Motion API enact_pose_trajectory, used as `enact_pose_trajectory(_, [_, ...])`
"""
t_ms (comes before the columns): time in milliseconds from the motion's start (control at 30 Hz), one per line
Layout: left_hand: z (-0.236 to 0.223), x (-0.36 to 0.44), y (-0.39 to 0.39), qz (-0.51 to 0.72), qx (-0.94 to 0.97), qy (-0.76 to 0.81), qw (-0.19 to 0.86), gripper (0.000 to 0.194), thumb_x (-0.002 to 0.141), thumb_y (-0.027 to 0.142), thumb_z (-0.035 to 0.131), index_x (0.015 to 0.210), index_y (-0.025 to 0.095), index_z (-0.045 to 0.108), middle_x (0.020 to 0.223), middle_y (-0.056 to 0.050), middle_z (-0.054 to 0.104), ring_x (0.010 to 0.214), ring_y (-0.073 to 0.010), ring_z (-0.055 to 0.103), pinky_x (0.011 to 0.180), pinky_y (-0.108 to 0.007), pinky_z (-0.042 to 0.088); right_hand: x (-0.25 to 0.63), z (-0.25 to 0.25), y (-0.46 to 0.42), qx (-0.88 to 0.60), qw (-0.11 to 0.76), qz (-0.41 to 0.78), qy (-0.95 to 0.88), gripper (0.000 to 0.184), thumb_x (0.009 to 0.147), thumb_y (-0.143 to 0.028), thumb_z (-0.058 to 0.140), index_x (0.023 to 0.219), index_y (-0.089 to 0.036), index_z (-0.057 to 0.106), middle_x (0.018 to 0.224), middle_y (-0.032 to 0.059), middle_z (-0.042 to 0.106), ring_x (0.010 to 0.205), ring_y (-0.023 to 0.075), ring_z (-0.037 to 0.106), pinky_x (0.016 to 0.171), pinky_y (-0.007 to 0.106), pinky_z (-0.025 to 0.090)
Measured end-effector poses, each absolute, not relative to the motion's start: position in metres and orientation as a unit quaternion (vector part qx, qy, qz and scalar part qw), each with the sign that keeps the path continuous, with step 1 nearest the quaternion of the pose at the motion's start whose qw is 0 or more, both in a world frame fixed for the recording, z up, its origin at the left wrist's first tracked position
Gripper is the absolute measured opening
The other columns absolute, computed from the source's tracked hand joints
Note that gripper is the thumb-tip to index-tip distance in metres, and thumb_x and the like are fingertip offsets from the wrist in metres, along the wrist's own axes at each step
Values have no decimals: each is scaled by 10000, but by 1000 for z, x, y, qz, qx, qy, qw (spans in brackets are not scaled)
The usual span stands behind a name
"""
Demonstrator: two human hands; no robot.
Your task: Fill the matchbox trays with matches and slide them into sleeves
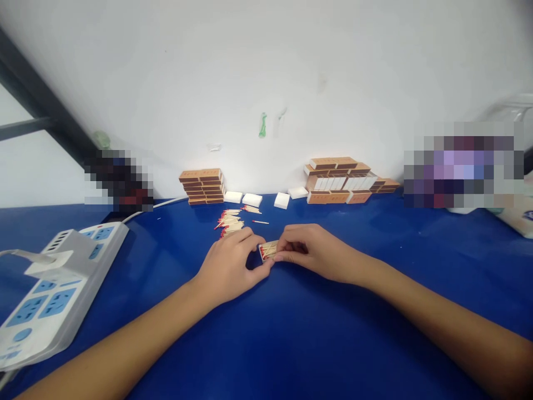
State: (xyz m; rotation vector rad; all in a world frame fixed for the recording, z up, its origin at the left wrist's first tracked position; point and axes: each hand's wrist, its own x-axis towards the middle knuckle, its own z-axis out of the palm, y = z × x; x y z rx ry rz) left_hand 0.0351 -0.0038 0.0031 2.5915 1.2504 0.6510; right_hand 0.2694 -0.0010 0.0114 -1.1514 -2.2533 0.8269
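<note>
Between my two hands lies a small white matchbox tray [261, 254] filled with red-tipped matches [268, 250]. My left hand [235, 261] grips the tray's left side, thumb at the near edge and fingers at the far one. At the tray's right end, my right hand [310, 250] is closed with its fingertips pinched on the tray or the matches there; which of them cannot be made out. Just beyond my left hand is a loose pile of matches [231, 221], partly hidden by that hand. One single match [260, 222] lies apart to its right.
Stacked matchboxes [202, 186] stand against the wall at left, and a larger matchbox stack [337, 182] at right. Several white trays [252, 199] lie between them. A power strip [62, 294] with a plugged-in adapter takes up the left of the blue table [291, 344].
</note>
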Motion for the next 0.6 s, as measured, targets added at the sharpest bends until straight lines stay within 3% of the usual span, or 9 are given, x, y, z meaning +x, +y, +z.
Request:
enact_pose_trajectory(167, [3,36,-4,221,877,416,95,244,927,421,676,1064,225,724,940,-27,675,813,-187,633,699,-320,482,271,12,-2,-422,257,287,-821,186,998,-370,633,938,-214,715,793,-3,630,656,121,521,616,257,398])
enact_pose_trajectory(300, [3,36,-4,221,879,412,96,244,928,426,677,1059,225,717,955,-27,682,827,-189,643,689,-317,476,271,9,-4,-390,245,241,-854,209,1049,-330,544,1033,-234,728,931,31,654,745,134,575,681,268,430])
enact_pose_trajectory(600, [1,36,-4,227,881,407,82,249,935,434,663,1052,222,721,904,-28,668,780,-178,628,675,-308,478,270,8,-4,-398,254,180,-863,208,1046,-316,544,987,-204,709,896,35,643,732,136,556,676,274,410])
